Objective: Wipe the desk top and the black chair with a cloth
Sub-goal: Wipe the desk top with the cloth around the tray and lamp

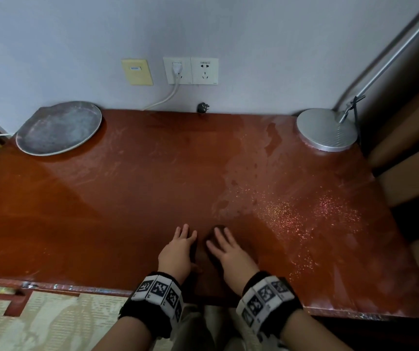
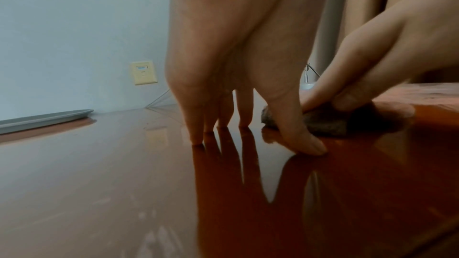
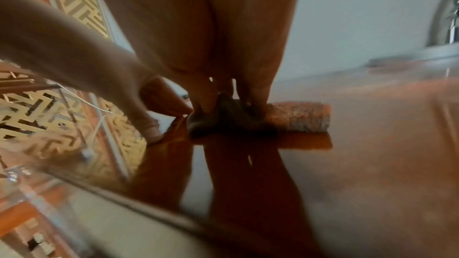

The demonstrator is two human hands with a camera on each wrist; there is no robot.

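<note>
The red-brown desk top (image 1: 102, 211) fills the head view. Near its front middle lies a small dark grey-brown cloth (image 1: 219, 228), bunched up (image 2: 323, 123), with a lighter rolled end (image 3: 300, 118). My right hand (image 1: 225, 245) lies on top of it with straight fingers and presses it onto the desk (image 3: 223, 93). My left hand (image 1: 183, 241) is just left of the cloth, fingers straight, fingertips (image 2: 198, 136) touching the wood. Its thumb rests on the desk against the cloth's edge. No black chair shows.
A round grey tray (image 1: 59, 127) sits at the back left, a silver lamp base (image 1: 327, 129) at the back right. Wall sockets with a white plug (image 1: 178, 70) are behind. Wet streaks and glittering specks (image 1: 287, 214) cover the right half. Brown curtain (image 1: 406, 148) hangs right.
</note>
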